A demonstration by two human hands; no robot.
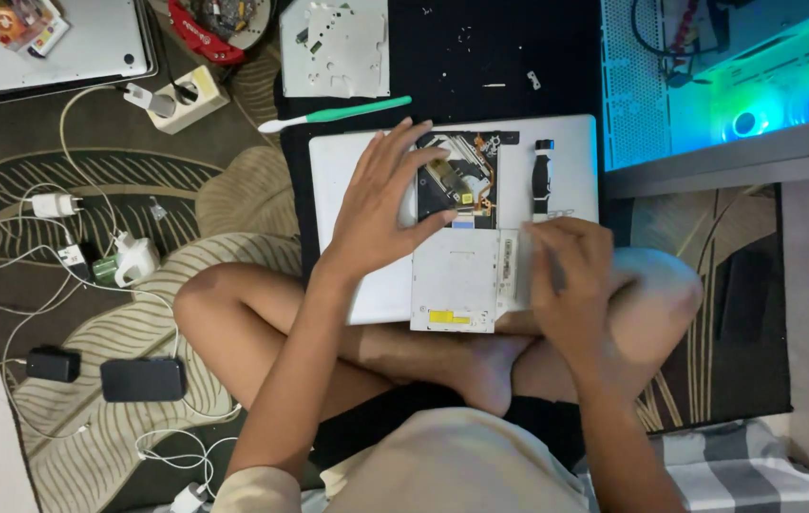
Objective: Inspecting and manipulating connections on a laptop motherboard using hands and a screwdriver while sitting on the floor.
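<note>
Over the opened optical drive (456, 237): left hand (380, 204) splayed, fingertips touching; right hand (571, 275) curled, gripping its edge

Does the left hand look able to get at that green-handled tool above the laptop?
Probably yes: the left hand rests on the open drive, and the green tool lies just beyond its fingertips with nothing between.

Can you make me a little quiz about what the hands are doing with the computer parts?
1. True or false: the left hand rests on the opened disc drive.
2. What does the right hand press on? A) the black phone B) the drive's grey metal cover C) the wall plug
3. What long green and white tool lies beyond the white laptop?

Key: 1 true. 2 B. 3 a toothbrush.
</note>
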